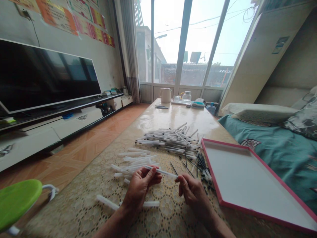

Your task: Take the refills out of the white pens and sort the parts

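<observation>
Between my hands a slim white pen barrel [164, 172] lies almost level over the table. My left hand [142, 183] pinches its left part between thumb and fingers. At the barrel's other end, the closed fingertips of my right hand [192, 188] meet it; a small dark bit shows there, too small to make out. Loose white barrels [137, 160] lie beyond and beside my left hand. Farther out is a heap of white pens [170, 138] with black tips. Thin black rods [189, 167] and small black pieces [209, 183] are scattered beyond and beside my right hand.
A shallow white tray with a pink rim [213, 172] stands at the right on the patterned table [81, 205]. At the far end are a jug [165, 95] and a glass pot [187, 96]. A green stool [19, 201] is at the left, a teal-covered sofa [267, 142] at the right.
</observation>
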{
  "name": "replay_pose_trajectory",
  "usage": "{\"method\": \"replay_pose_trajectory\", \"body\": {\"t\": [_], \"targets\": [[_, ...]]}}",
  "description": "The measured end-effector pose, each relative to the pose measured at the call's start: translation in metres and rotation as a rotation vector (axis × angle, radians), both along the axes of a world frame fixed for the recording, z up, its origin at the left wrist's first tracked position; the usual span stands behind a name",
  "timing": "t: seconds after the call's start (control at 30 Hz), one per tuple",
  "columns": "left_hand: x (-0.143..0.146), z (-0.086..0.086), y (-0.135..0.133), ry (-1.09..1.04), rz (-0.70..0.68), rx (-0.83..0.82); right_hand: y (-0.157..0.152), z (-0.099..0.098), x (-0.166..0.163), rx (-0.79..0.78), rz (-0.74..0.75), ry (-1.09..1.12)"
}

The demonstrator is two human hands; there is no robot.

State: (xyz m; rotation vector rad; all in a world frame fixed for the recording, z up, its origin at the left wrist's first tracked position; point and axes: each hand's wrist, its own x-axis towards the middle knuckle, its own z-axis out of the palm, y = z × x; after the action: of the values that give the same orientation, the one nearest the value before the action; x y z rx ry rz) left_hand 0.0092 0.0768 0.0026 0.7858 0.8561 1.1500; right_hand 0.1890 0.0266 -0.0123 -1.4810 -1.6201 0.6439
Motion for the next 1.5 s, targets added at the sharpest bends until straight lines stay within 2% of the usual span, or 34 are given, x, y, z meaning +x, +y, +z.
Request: {"method": "replay_pose_trajectory", "body": {"t": [0.17, 0.57, 0.83, 1.13, 1.27, 1.37, 1.5], "targets": [[0.000, 0.000, 0.000, 0.004, 0.011, 0.000, 0.000, 0.001, -0.001, 0.039, -0.006, 0.029], [0.000, -0.001, 0.000, 0.004, 0.015, -0.001, 0.000, 0.001, -0.002, -0.017, 0.019, 0.091], [0.000, -0.002, 0.001, -0.013, 0.005, 0.006, -0.002, 0.003, -0.003, 0.001, 0.013, 0.026], [0.000, -0.001, 0.000, -0.012, 0.016, -0.016, 0.000, -0.009, -0.004, -0.138, 0.059, 0.341], [0.000, 0.003, 0.000, -0.031, 0.072, -0.043, 0.002, -0.001, -0.005, -0.176, 0.097, 0.545], [0.000, 0.002, -0.001, -0.033, 0.054, -0.032, 0.003, 0.006, -0.007, -0.229, 0.123, 0.675], [0.000, 0.001, -0.002, -0.017, 0.043, -0.025, 0.003, 0.007, -0.006, -0.263, 0.108, 0.684]]}}
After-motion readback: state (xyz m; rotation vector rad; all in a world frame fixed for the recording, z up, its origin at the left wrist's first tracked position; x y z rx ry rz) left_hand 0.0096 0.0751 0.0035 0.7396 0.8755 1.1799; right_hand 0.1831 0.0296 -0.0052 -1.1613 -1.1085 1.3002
